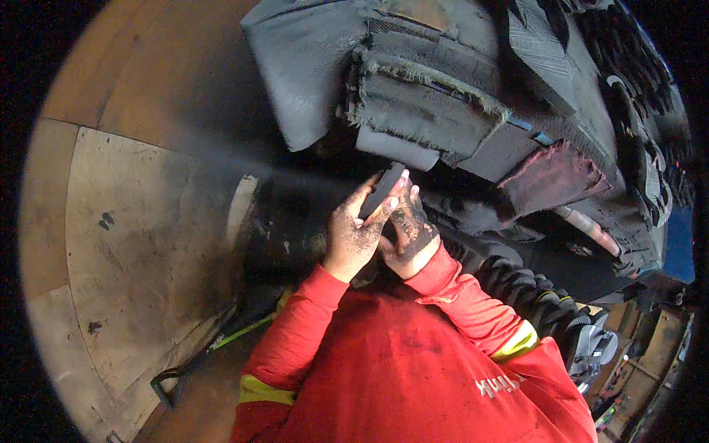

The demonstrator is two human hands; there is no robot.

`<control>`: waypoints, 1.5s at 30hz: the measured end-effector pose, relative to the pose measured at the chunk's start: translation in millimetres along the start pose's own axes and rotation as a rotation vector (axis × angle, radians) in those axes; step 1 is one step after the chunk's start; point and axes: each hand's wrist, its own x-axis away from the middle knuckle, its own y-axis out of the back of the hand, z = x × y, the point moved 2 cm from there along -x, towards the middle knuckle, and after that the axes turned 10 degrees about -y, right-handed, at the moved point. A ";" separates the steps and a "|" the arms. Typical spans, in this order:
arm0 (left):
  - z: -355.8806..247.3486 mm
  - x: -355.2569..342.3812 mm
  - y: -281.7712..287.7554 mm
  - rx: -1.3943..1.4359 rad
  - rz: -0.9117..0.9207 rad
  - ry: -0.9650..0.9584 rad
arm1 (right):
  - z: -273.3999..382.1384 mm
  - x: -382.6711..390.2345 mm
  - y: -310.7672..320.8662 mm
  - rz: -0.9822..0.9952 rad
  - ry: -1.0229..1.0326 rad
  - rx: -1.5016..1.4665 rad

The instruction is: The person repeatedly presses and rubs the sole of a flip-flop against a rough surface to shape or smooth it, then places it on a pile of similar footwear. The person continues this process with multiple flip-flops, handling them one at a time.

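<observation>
Both hands meet in the middle of the picture, in front of a dusty grey machine. My left hand (pixel 350 238) is closed round a thick, dark grey sole (pixel 382 191), seen nearly edge-on and tilted. My right hand (pixel 410 230), smeared with black dust, presses against the same sole from the right, its fingertips near the upper end. Just above the fingers is a pale grey rounded piece (pixel 397 150) of the machine. Whether the sole touches anything in the dark gap behind it is hidden.
Frayed cloth flaps (pixel 428 111) and a dark red rag (pixel 554 177) cover the machine. Black soles (pixel 517 288) are stacked at right, beside a grey sandal (pixel 592 344). More sandals (pixel 642 148) hang at far right. Stained wooden panels (pixel 140 244) stand left.
</observation>
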 end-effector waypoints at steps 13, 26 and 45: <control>-34.0 -24.7 15.7 -0.601 0.143 -0.062 | 29.3 -5.4 -11.9 0.082 -0.263 -0.218; 9.7 -36.0 -9.2 -0.278 0.105 0.105 | 8.1 -23.0 9.1 0.234 -0.377 0.062; -35.1 -33.5 2.9 -0.771 0.255 -0.086 | 15.4 6.2 -31.8 -0.053 -0.169 -0.183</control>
